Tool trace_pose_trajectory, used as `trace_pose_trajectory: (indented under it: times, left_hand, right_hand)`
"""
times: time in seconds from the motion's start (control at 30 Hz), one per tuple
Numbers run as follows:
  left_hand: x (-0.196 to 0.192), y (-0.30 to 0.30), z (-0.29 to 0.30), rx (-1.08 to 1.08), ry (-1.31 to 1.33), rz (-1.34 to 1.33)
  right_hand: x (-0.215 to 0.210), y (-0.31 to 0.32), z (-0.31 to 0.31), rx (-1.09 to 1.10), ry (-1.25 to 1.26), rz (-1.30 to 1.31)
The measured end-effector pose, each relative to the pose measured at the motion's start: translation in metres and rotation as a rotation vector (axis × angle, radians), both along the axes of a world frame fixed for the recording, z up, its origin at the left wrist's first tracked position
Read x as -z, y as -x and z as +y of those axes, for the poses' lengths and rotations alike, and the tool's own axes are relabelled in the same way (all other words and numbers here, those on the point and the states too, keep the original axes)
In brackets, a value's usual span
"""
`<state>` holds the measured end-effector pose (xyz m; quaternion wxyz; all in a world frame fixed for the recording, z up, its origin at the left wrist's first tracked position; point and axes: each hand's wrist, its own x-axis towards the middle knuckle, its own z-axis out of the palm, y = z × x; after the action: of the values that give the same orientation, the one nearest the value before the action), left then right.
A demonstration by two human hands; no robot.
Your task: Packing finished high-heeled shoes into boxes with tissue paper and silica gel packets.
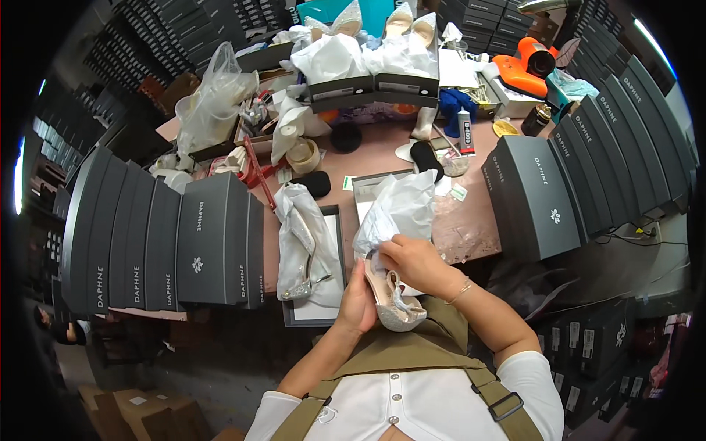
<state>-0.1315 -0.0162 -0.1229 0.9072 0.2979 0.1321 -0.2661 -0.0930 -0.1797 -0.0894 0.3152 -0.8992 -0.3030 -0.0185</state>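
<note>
Glittery strapped shoe, lower centre: left grip clasps it, right grip apparently pinches white tissue paper; hard tugging could tear the paper.

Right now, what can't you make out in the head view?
Head: most fingers of the left grip, hidden behind the held shoe.
Head: contents of the left box stack, hidden by the boxes' sides.
Head: print on the background boxes, too small.

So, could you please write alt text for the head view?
A glittery shoe is in the grip of a person's left hand, while the right hand touches white paper. Another shoe lies ahead; dark shoeboxes flank the pink worktable.
</note>
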Motion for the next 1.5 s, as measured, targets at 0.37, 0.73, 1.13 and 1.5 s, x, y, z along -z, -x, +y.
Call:
trace_pose_trajectory:
  times: [0.37,0.73,1.13,1.5]
  left_hand:
    - [0.001,-0.004,0.02,0.194,0.322,0.21]
    - [0.017,0.005,0.059,0.445,0.168,0.078]
    - [-0.007,0.001,0.06,0.161,-0.182,-0.148]
    - [0.039,0.013,0.007,-0.229,-0.287,-0.401]
  right_hand:
    - [-0.022,-0.012,0.003,0.043,0.134,-0.239]
    - [0.013,-0.07,-0.034,0.525,-0.33,-0.365]
    - [0.05,-0.023,-0.001,0.172,0.242,-0.153]
    - [0.033,-0.02,0.067,0.01,0.047,0.066]
